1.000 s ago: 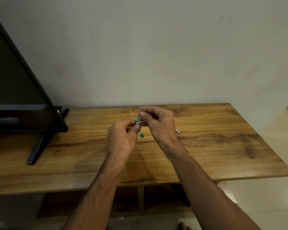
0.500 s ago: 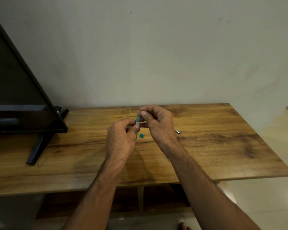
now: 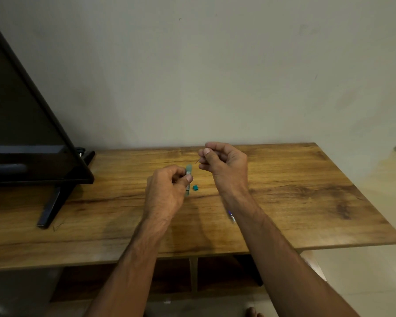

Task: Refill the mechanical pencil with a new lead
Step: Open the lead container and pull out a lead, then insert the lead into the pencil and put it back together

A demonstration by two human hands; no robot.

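R hand point(image 3: 224, 162) pinches lead point(image 3: 196, 162), just up-right of upright lead case point(image 3: 188, 179) clamped in my L hand point(image 3: 167, 191).

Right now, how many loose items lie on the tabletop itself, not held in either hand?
2. A small teal cap lies between the hands, just right of the lead case. A pencil lies nearer the front edge, mostly hidden by the right forearm. Others may be hidden under the arms.
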